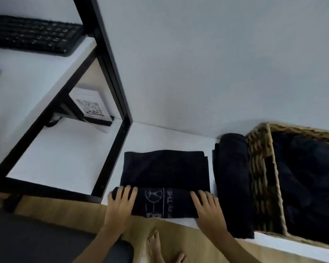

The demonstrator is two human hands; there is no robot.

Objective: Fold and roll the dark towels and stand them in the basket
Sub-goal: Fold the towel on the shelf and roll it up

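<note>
Both hands, left and right, spread flat on the started roll of the dark towel at the counter edge. Best rolled away evenly, kept tight, ends level. Beyond, folded towels beside the basket.

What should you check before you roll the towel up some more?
1. Left hand flat on the roll's left end: ok.
2. Right hand flat on its right end: ok.
3. Unrolled part of the dark towel lies flat ahead: ok.
4. Roll evenly tight: cannot tell.
5. Folded dark towel pile beside it stays apart: ok.
6. Room in the wicker basket: cannot tell, dark cloth fills what shows.
</note>
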